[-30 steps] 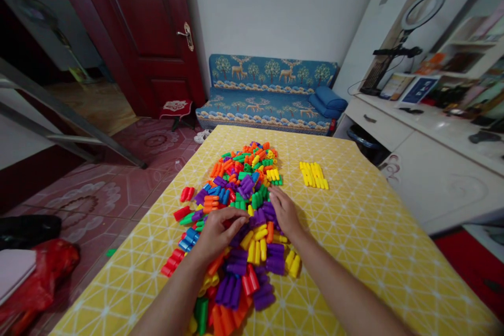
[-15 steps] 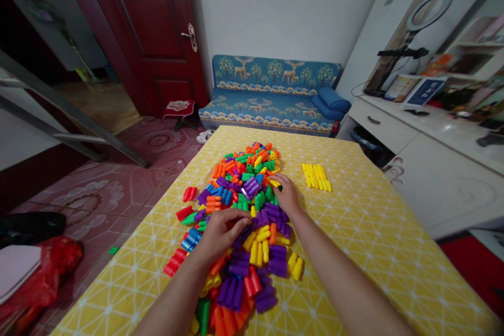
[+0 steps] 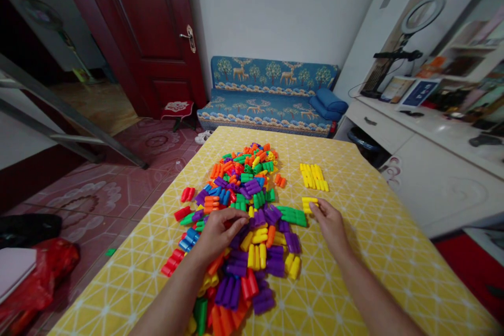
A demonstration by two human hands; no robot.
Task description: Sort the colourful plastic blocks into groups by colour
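Note:
A long heap of colourful plastic building blocks (image 3: pixel 252 188), shaped like joined bullet-tipped tubes, runs down the table. My right hand (image 3: pixel 329 220) is to the right of the heap, thumb and fingers closed on a yellow block (image 3: pixel 308 203). Just beyond it lies a flat group of yellow blocks (image 3: pixel 314 176), set side by side. My left hand (image 3: pixel 221 231) is over the heap's left middle, its fingers curled to the thumb; what they hold, if anything, is hidden. Between my hands a green block piece (image 3: pixel 292 216) sticks out from the heap.
A yellow patterned cloth (image 3: pixel 354 273) covers the table. An orange block (image 3: pixel 280 180) lies just right of the heap, and red blocks (image 3: pixel 188 194) lie to its left. Beyond the table stands a blue sofa (image 3: pixel 260 107); a white cabinet (image 3: pixel 444 168) is at the right.
My right hand has moved right and toward me, out of the heap, with the yellow block. Green and orange pieces now show at the heap's right edge. My left hand has hardly moved.

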